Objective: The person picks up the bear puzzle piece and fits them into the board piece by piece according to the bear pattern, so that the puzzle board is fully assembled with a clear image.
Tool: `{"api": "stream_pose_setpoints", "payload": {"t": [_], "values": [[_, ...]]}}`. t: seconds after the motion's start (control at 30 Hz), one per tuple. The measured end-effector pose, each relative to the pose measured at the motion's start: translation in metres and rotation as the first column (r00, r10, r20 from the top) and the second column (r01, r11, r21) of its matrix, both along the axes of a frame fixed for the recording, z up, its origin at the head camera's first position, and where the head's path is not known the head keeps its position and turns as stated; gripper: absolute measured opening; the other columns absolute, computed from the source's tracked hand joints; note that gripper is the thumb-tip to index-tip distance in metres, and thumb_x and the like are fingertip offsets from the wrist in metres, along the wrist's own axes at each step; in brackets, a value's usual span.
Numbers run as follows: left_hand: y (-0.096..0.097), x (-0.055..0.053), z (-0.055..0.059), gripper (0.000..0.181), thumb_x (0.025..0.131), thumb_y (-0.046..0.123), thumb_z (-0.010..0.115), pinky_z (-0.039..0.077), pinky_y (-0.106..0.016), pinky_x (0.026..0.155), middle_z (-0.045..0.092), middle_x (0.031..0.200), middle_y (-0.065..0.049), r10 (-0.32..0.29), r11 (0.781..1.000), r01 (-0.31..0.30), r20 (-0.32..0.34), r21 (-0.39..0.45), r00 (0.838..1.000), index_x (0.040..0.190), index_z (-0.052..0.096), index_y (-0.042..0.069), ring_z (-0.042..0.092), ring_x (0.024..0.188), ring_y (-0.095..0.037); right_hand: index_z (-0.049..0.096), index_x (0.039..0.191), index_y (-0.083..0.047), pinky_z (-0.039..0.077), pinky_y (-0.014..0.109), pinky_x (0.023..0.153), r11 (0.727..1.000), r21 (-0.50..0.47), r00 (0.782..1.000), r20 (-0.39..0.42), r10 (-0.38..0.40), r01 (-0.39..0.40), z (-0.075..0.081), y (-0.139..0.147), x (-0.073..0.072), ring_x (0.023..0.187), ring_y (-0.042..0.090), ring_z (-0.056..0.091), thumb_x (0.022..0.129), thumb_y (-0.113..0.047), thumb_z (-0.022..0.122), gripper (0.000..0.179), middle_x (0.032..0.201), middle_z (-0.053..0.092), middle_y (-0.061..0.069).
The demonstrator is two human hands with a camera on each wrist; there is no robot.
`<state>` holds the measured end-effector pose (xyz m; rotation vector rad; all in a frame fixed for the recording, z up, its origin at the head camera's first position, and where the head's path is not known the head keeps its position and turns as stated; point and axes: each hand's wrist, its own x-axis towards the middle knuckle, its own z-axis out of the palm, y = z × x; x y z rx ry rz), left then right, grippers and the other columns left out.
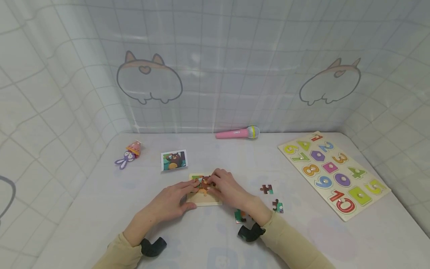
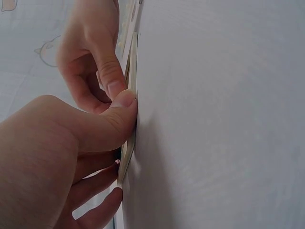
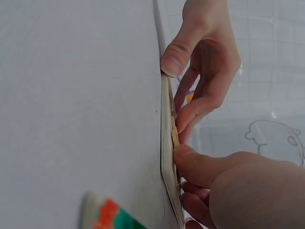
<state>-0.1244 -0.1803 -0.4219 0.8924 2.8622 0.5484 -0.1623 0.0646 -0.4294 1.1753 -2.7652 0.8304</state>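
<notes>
Board (image 1: 205, 201) lies between left hand (image 1: 172, 200), gripping its left side, and right hand (image 1: 230, 189), pinching a puzzle piece (image 1: 204, 184).

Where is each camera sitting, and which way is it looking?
Head: on the person's head, looking forward and down at the table and puzzle board; left hand, right hand and tan sleeves show.
Left wrist: on that wrist, looking along the left hand at the board's edge; the right hand shows beyond.
Right wrist: on that wrist, looking along the right hand at the board; the left hand shows beyond.
Both wrist views share both hands and the board.
</notes>
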Motion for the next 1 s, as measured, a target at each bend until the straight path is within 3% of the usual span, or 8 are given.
{"api": "stream_pose_setpoints", "payload": {"t": [0.3, 0.6, 1.0], "values": [[0.0009, 0.0001, -0.0001, 0.057, 0.092, 0.041, 0.070, 0.047, -0.052, 0.105, 0.053, 0.148, -0.010, 0.024, 1.000, -0.023, 0.022, -0.009, 0.999, 0.141, 0.056, 0.016, 0.053, 0.133, -0.032, 0.069, 0.110, -0.006, 0.041, 0.031, 0.081, 1.000, -0.018, 1.000, -0.006, -0.008, 0.008, -0.0024, -0.0006, 0.0001, 0.094, 0.016, 0.051, 0.094, -0.021, 0.071, 0.022, 0.105, 0.059, 0.004], [0.0003, 0.0011, 0.0013, 0.051, 0.094, 0.038, 0.068, 0.047, -0.049, 0.106, 0.053, 0.149, -0.006, -0.062, 0.998, 0.062, -0.038, -0.018, 0.997, 0.140, 0.060, 0.020, 0.050, 0.137, -0.027, 0.070, 0.104, -0.010, 0.042, 0.030, 0.081, 0.999, -0.018, 1.000, 0.006, -0.027, 0.028, -0.0025, -0.0017, -0.0007, 0.094, 0.014, 0.052, 0.093, -0.022, 0.073, 0.017, 0.103, 0.060, 0.001], [0.0017, 0.0025, 0.0017, 0.048, 0.095, 0.035, 0.067, 0.047, -0.051, 0.106, 0.049, 0.151, -0.006, -0.080, 0.996, 0.079, -0.032, -0.039, 0.996, 0.140, 0.060, 0.018, 0.048, 0.138, -0.029, 0.075, 0.100, -0.011, 0.044, 0.029, 0.078, 0.998, -0.048, 0.999, 0.016, -0.035, 0.036, -0.0022, -0.0016, -0.0013, 0.089, 0.014, 0.055, 0.090, -0.021, 0.076, 0.014, 0.097, 0.062, 0.000]]}}
